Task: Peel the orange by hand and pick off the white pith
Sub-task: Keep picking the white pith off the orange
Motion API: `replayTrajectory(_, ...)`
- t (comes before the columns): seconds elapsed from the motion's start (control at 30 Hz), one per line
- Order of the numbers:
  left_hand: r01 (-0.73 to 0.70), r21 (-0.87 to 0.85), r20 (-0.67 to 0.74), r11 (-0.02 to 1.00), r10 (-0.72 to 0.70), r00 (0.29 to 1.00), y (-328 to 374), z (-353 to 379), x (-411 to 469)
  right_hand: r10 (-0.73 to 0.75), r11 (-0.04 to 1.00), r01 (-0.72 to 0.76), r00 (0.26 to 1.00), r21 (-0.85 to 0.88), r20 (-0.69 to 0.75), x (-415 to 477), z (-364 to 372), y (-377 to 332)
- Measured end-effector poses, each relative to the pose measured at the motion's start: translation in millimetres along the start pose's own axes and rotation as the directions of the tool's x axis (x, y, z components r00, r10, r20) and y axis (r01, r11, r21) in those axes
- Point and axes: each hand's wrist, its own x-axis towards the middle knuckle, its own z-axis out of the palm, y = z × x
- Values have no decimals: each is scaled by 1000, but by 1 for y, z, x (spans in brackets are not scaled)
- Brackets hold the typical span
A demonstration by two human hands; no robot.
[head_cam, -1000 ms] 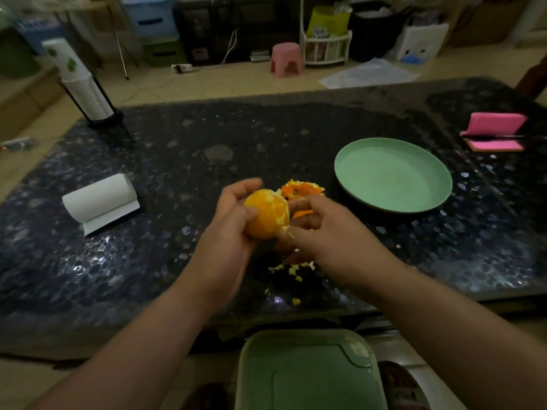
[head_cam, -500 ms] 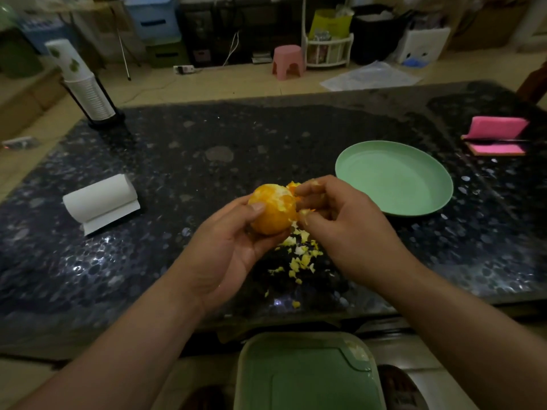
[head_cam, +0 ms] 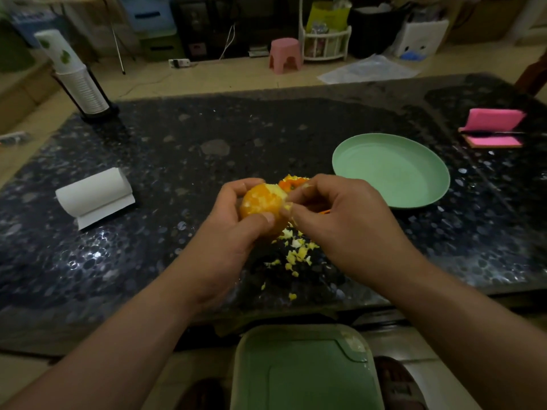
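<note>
Down by the person's knees, nearest of all, sits a pale green lid (head_cam: 305, 371), just under the edge of the dark speckled table (head_cam: 148, 261). Past that edge lies a scatter of yellow-white scraps (head_cam: 297, 253). Right above them, held off the tabletop, is the orange (head_cam: 260, 204), mostly bare of skin, with patches of pith (head_cam: 276, 190) on it. The left hand (head_cam: 231, 241) grips it, thumb across the near side, fingers curled round the far side. The right hand (head_cam: 343, 223) meets the fruit's right edge, thumb and forefinger pinched together. In this dim light they seem to nip a bit of pith, though I can't be sure. Just behind the hands lies a heap of peel (head_cam: 293, 182). Further right stands a green plate (head_cam: 390, 170), and to the left a white paper roll (head_cam: 94, 193). At the far corners are a pink pad (head_cam: 491, 125) and a stack of paper cups (head_cam: 80, 81).
</note>
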Motion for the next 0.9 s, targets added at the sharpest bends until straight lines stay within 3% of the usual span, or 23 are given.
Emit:
replayTrajectory(0.2,-89,356,5,930,93,996,3,0,-8,-71,980,63,997,-191,-35,-2,2,1)
replayTrajectory(0.4,-113,388,43,914,105,994,6,3,-10,-154,947,133,987,-294,-52,-2,3,2)
replayTrajectory(0.67,-147,379,75,914,128,989,12,-2,-10,-94,991,95,995,-98,22,-2,-9,0)
replayTrajectory(0.9,-210,551,121,807,172,978,10,0,-15,-143,960,145,989,-240,27,-2,-7,3)
